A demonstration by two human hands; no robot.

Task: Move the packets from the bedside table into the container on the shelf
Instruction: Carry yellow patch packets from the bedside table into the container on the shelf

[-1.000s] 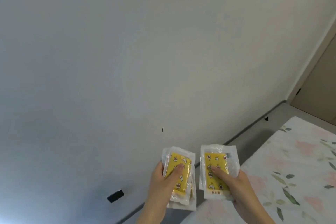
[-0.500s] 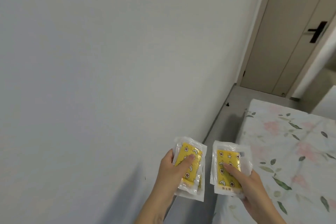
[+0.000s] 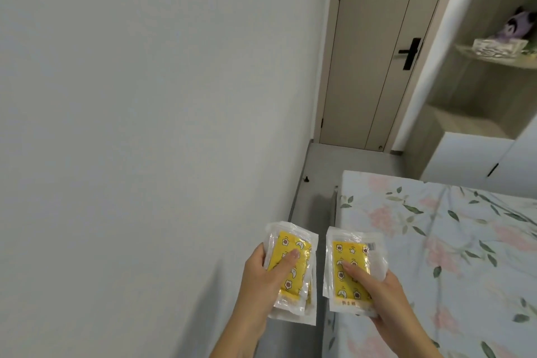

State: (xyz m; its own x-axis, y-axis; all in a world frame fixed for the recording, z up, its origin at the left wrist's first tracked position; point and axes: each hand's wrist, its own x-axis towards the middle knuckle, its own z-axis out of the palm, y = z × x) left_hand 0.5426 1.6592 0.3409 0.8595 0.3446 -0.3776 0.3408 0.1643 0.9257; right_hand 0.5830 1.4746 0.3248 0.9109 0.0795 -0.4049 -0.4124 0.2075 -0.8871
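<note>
My left hand [image 3: 263,279] grips a small stack of clear packets with yellow patterned inserts [image 3: 293,250], thumb pressed on the top one. My right hand [image 3: 380,291] holds a second stack of the same yellow packets [image 3: 348,256], thumb on its face. Both stacks are held side by side low in the head view, above the gap between wall and bed. A shelf unit [image 3: 494,61] stands at the upper right, with a clear container [image 3: 498,48] on one shelf. The bedside table is out of view.
A plain wall [image 3: 145,125] fills the left. A narrow grey floor strip [image 3: 316,183] runs between the wall and a bed with a floral sheet [image 3: 436,241]. A closed door [image 3: 374,52] with a black handle stands ahead. A purple plush toy [image 3: 515,26] sits behind the container.
The view has swung right and up: the door, then the shelf unit and its container, have come into sight. Both hands keep the same grip on their packets.
</note>
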